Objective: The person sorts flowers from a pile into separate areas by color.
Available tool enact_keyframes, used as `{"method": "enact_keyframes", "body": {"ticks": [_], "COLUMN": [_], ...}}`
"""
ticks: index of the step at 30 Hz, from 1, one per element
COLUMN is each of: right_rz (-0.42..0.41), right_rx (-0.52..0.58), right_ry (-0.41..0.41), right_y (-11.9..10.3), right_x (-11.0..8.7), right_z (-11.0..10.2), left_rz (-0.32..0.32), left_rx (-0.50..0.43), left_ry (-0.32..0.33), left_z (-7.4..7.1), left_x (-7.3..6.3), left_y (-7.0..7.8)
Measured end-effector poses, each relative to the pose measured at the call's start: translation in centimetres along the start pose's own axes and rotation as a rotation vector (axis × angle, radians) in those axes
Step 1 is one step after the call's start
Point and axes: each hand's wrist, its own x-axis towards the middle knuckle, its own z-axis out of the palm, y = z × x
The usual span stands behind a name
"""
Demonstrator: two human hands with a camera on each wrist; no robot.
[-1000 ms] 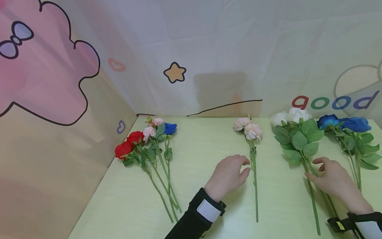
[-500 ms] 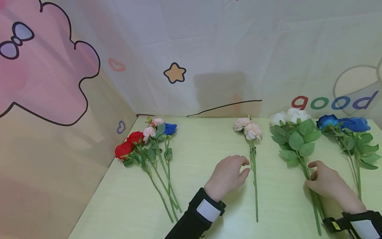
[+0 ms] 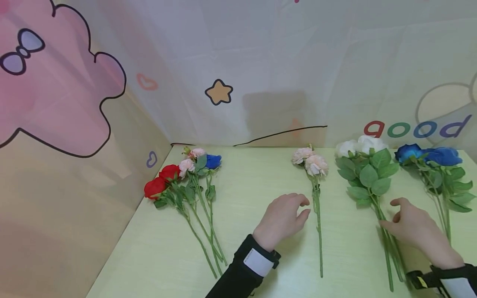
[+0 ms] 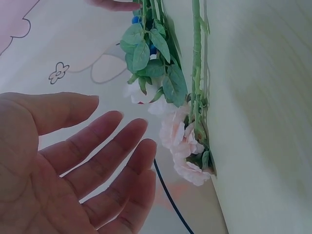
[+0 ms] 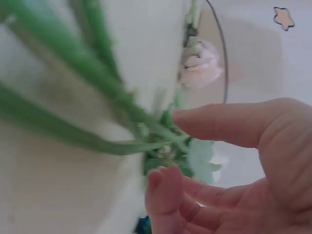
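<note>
My right hand (image 3: 417, 225) is at the stems of the white roses (image 3: 361, 147), its thumb tip right by the green stems (image 3: 391, 252). In the right wrist view, thumb and fingers (image 5: 163, 195) stand apart, with blurred stems (image 5: 63, 53) just beyond them. The white roses lie flat, with broad leaves below the blooms. My left hand (image 3: 283, 217) hovers left of a pale pink flower stem (image 3: 319, 231), relaxed and holding nothing. Its palm and spread fingers show in the left wrist view, beside the pink blooms (image 4: 183, 141).
Blue roses (image 3: 443, 156) lie right of the white ones, partly behind my right hand. At the left lie red roses (image 3: 154, 188), small pink flowers (image 3: 186, 165) and a blue rose (image 3: 213, 161). A printed cloth (image 3: 261, 62) backs the pale table (image 3: 261, 174).
The right hand first moved left with the white rose stems, which now lie closer together and slightly further left. It has since drawn back a little to the right. The left hand has barely moved.
</note>
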Motion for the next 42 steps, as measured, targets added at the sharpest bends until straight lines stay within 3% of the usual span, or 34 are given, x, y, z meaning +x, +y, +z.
{"method": "enact_keyframes", "body": {"ticks": [12, 24, 32, 42], "right_rz": [-0.168, -0.269, -0.330, -0.352], "right_rx": [0.048, 0.256, 0.359, 0.398], "right_ry": [0.250, 0.462, 0.467, 0.346], "right_y": [-5.6, -12.1, -14.7, -17.4], "right_x": [-1.8, -0.5, 0.6, 1.1], "right_z": [-0.2, 1.5, 2.9, 4.6], "left_rz": [0.000, -0.121, -0.204, -0.292], "left_rx": [-0.047, -0.058, -0.111, -0.113], "left_ry": [0.153, 0.211, 0.237, 0.271], "left_z": [-1.5, -3.1, -4.4, -5.4], "left_x": [-1.3, -2.0, -2.4, -3.6], "left_y": [-1.4, -3.8, -5.6, -8.3]}}
